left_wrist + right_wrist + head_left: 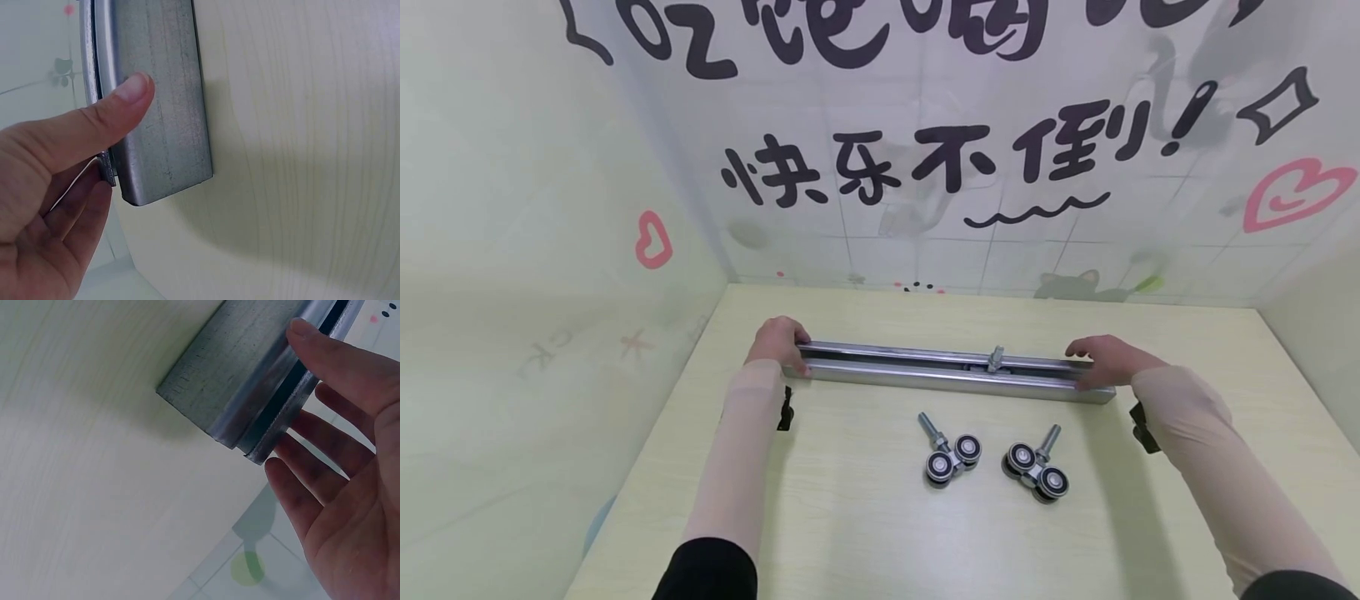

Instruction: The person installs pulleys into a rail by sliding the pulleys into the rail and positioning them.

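Pinching the left end of a slotted steel rail (pixel 887 377), the left hand (pixel 775 342) sets its thumb on the near face and its fingers behind the far lip; a hold so close to the end could slip if the rail were twisted. The rail lies crosswise over the far part of the wood-grain tabletop (pixel 865 525), slot upward; whether it rests fully flat cannot be told. Nearer the viewer, the left roller trolley (pixel 955 459) lies loose and might be knocked or rolled if the rail were drawn forward. Next, a threaded bolt (pixel 996 358) stands up from the slot, its base mostly hidden; with the rail tipped lengthwise, it could run toward an end, where no stop is visible. The right roller trolley (pixel 1036 473), also loose, shares its neighbour's risk. Lastly, the right hand (pixel 1112 361), well apart from the left, grips the opposite end between thumb and fingers; uneven lifting by the two hands would cause such a tip.
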The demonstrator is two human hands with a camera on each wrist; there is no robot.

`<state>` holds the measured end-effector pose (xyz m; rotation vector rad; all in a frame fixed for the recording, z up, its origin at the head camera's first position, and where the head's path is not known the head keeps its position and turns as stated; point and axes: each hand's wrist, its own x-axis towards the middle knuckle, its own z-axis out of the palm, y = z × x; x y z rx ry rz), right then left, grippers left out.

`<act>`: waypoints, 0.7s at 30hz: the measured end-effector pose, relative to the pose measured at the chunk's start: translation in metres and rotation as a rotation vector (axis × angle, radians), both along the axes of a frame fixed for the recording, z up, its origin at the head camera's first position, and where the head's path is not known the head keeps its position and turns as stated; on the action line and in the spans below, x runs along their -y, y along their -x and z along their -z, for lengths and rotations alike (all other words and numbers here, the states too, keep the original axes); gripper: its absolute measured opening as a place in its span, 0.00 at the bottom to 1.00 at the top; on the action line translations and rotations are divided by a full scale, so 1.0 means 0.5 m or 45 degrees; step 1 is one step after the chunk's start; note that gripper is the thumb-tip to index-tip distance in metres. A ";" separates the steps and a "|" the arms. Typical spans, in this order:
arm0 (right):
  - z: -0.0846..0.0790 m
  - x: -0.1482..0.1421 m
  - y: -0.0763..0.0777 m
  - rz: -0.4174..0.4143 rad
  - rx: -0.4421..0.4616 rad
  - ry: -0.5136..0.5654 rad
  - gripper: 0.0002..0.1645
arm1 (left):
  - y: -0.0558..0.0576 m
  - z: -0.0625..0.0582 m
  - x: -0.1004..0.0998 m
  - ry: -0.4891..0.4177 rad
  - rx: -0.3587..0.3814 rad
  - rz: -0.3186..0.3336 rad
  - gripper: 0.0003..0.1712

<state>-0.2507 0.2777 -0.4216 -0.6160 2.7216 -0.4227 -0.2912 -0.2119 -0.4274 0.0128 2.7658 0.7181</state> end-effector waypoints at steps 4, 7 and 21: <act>0.002 -0.001 0.000 0.005 0.029 -0.002 0.29 | 0.002 0.003 -0.001 -0.007 0.006 -0.006 0.31; 0.005 -0.003 0.000 0.011 0.035 0.002 0.29 | 0.002 0.002 -0.002 -0.004 -0.003 0.003 0.31; 0.012 0.011 -0.003 0.065 -0.024 -0.062 0.29 | 0.001 0.005 0.004 0.016 -0.024 0.032 0.32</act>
